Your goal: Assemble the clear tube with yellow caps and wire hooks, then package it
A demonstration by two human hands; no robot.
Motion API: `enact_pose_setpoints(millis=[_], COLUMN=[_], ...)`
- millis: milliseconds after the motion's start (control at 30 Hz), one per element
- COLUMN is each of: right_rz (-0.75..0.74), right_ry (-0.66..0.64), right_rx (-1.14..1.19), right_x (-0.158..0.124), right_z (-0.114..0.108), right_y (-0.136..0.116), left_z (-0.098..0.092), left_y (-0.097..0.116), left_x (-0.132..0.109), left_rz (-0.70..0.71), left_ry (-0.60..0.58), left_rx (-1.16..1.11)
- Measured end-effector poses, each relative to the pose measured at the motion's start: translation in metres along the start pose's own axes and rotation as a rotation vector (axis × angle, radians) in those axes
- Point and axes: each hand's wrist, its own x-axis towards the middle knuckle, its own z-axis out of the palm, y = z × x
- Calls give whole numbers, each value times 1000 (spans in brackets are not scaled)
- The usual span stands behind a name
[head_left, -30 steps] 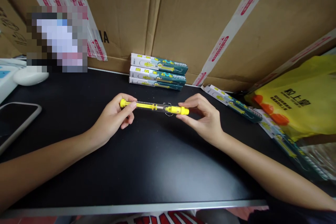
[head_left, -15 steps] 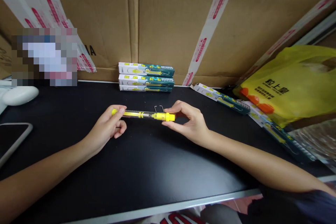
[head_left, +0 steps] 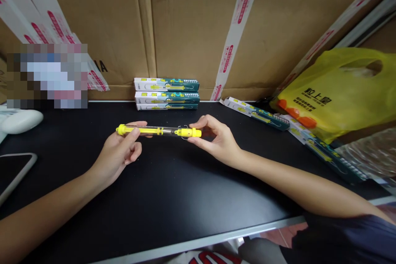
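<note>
I hold a slim clear tube with yellow ends (head_left: pixel 159 131) level above the black table (head_left: pixel 173 198). My left hand (head_left: pixel 119 154) pinches its left yellow end between thumb and fingers. My right hand (head_left: pixel 216 140) pinches the right yellow cap, where a thin wire hook sticks out. Inside the tube a yellow rod shows. Both forearms reach in from the bottom corners.
A stack of three teal and white boxes (head_left: pixel 167 93) stands against the cardboard cartons (head_left: pixel 192 24) at the back. More such boxes (head_left: pixel 255 113) lie to the right beside a yellow plastic bag (head_left: pixel 337 90). A phone (head_left: pixel 14 171) and a white object (head_left: pixel 20 120) sit at the left.
The view has shifted, so everything sits further left and lower in frame. The tube has turned a little in my fingers; its wire hook now lies flatter. Both hands keep their grip.
</note>
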Motion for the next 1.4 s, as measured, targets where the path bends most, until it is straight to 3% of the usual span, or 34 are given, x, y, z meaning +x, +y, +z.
enact_pose_setpoints(millis=[167, 500, 933, 1167, 1400], right_rz=[40, 104, -240, -258, -184], right_ry=[-10, 15, -6, -1, 22], right_rx=[6, 83, -206, -216, -151], right_x=[-2, 4, 1, 1, 1], right_z=[2, -4, -7, -7, -6], right_y=[4, 8, 9, 8, 6], left_z=[5, -1, -3, 0, -2], left_y=[1, 4, -4, -8, -12], left_x=[-4, -2, -1, -2, 0], left_rz=[61, 45, 70, 60, 83], left_ry=[63, 84, 23, -18, -30], left_rx=[49, 102, 184, 243, 257])
